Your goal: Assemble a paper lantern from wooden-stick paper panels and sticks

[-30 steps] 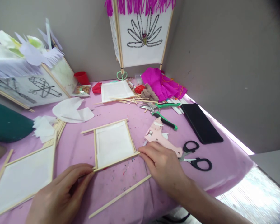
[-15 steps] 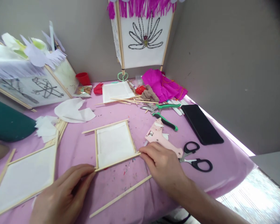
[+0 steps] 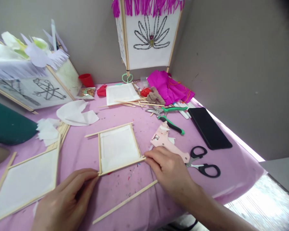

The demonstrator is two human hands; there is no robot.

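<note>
A small frame of thin wooden sticks [image 3: 122, 166] with white paper [image 3: 119, 147] inside it lies flat on the pink cloth. My left hand [image 3: 66, 199] pinches the left end of its near stick. At that stick's right end, my right hand [image 3: 170, 170] grips with thumb and fingers. A loose wooden stick [image 3: 125, 202] lies nearer to me, its right end close to my right wrist. Just beyond my right hand rests a pink glue gun [image 3: 167, 142], partly covered by it. Black-handled scissors [image 3: 208, 170] lie right of that hand, blades hidden.
Another paper-covered stick frame [image 3: 31, 176] lies at left, by a bundle of sticks [image 3: 62, 133]. Green-handled pruning shears [image 3: 170, 123] and a black phone [image 3: 209, 128] are at right. Paper lanterns [image 3: 149, 38] stand at the back beside a red cup [image 3: 86, 80] and magenta paper [image 3: 168, 88].
Both hands keep hold of the same stick ends. The view has shifted very slightly; nothing else visibly moves.
</note>
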